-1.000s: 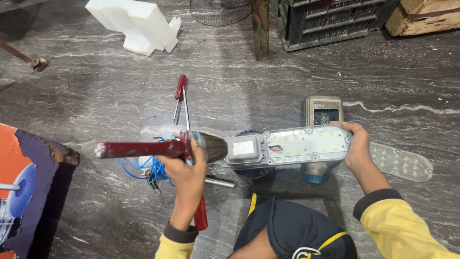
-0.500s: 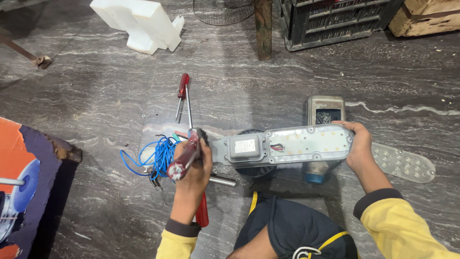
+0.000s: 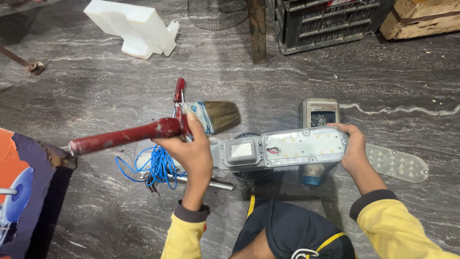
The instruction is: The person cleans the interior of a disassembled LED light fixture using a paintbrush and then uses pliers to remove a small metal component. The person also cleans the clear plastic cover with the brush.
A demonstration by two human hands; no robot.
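My left hand [image 3: 191,151] grips a paintbrush [image 3: 153,128] with a long red handle pointing left and its bristles raised just above the left end of a grey lamp housing [image 3: 280,148]. My right hand [image 3: 353,146] holds the right end of that housing, which lies across the floor in front of my knees. The housing shows a white LED panel and a small grey box at its left part.
A coil of blue wire [image 3: 155,165] and a metal rod [image 3: 211,183] lie under my left hand. A red-handled screwdriver [image 3: 179,91], a white foam block [image 3: 136,29], a perforated LED cover [image 3: 397,163], a small grey box [image 3: 320,111], a dark crate [image 3: 330,21] and a wooden post [image 3: 257,29] surround the spot.
The brush has swung: the handle pointed left, then the brush tipped down by the wire, and now it is raised again with bristles to the right. My right hand stayed on the housing.
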